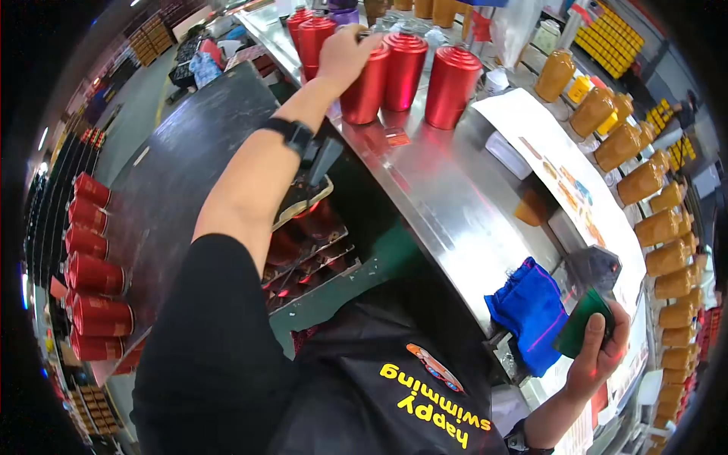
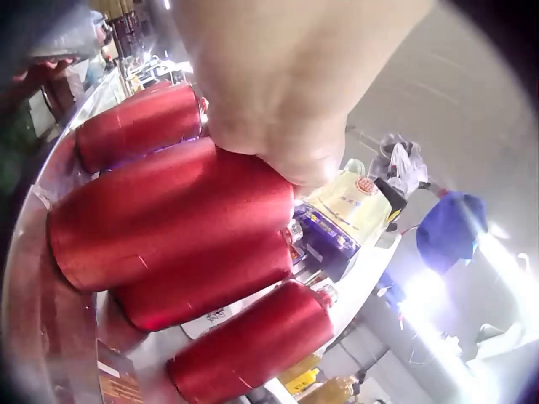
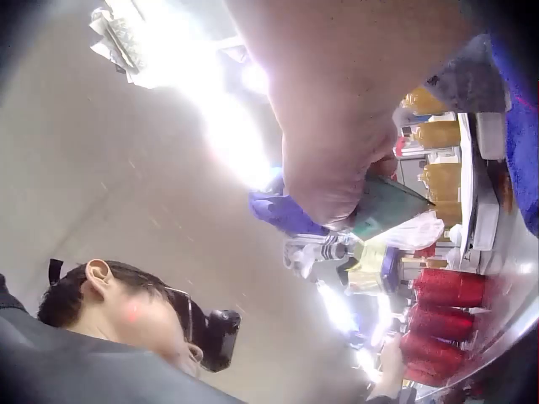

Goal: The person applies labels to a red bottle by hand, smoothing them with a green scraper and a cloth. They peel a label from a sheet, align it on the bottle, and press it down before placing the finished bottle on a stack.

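Observation:
My left hand [image 1: 345,59] is over the top of a red metallic bottle [image 1: 365,95], fingers curled round its upper end. The left wrist view shows that bottle [image 2: 168,215] large and close, its neck hidden behind the hand [image 2: 278,109]. More red bottles [image 1: 453,87] stand upright on both sides of it. My right hand [image 1: 603,349] pinches a thin, flat, dark green square piece [image 1: 582,322] between thumb and fingers. In the right wrist view the green piece [image 3: 389,206] juts past the fingers. A folded blue cloth [image 1: 531,315] lies just beside this hand.
The steel worktop [image 1: 409,174] bears a long white printed sheet [image 1: 561,152] and a small red card [image 1: 397,136]. Amber bottles [image 1: 618,144] line the far side. To the left are a dark table [image 1: 197,144] and a row of red canisters [image 1: 98,273].

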The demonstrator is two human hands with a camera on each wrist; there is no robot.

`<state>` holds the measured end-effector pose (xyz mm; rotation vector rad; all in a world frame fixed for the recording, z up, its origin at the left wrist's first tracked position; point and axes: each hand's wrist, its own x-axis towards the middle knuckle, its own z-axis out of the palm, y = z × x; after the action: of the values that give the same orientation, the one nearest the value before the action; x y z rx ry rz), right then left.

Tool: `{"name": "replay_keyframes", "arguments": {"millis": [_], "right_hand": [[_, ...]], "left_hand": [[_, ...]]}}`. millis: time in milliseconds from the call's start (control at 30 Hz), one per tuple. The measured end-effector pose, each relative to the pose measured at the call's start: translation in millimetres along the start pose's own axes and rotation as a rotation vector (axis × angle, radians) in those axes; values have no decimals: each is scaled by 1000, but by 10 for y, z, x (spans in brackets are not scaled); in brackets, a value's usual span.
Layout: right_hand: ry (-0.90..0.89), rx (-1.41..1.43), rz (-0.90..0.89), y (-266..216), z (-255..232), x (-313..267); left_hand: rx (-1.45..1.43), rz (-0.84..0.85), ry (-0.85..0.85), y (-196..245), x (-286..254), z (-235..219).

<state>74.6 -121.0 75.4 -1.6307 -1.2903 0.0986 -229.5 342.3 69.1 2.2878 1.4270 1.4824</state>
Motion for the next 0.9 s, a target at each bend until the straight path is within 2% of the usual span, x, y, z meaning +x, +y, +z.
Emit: {"name": "replay_keyframes", "arguments": {"millis": [67,133,167,200,233,267,300,333,367,433,533,633,733,867,900], "right_hand": [[3,-9,-41,-11,74,79],[-56,-80,-218,94,143,179],[-109,52,-112,87,208,170],[-121,-56,-215,137,252,176],[-152,-27,-233,175,293,152],[-199,-268,-367,151,280,191],[-262,-152,-270,55,245,125],[-281,-193,-214,43,199,36],[-262,-203,-235,69,147,-31],[-226,-252,-233,160,2,-230],[-212,-312,-181,162,-182,-552],[-166,-341,-77,286,-263,-736],[-138,-358,-19,350,-291,-782],[-88,-360,-16,432,-308,-728],[-79,-363,-22,458,-310,-711]], "left_hand": [[-194,-1,94,45,-10,-97],[-612,-129,-14,327,10,-218],[-833,-161,-134,546,-21,-254],[-1059,-194,-261,838,-91,-311],[-1141,-195,-416,1143,-188,-331],[-1224,-190,-574,1428,-326,-298],[-1295,-344,-617,1703,-496,-163],[-1363,-429,-773,2017,-689,-70],[-1425,-525,-840,2216,-878,188],[-1609,-602,-1220,2594,-1254,688],[-1749,-788,-1546,3005,-1712,1287],[-1709,-863,-1629,3264,-1969,1642],[-1706,-996,-1564,3469,-2098,1777],[-1494,-1170,-1401,3706,-2087,1819],[-1525,-1174,-1403,3704,-2089,1823]]}}
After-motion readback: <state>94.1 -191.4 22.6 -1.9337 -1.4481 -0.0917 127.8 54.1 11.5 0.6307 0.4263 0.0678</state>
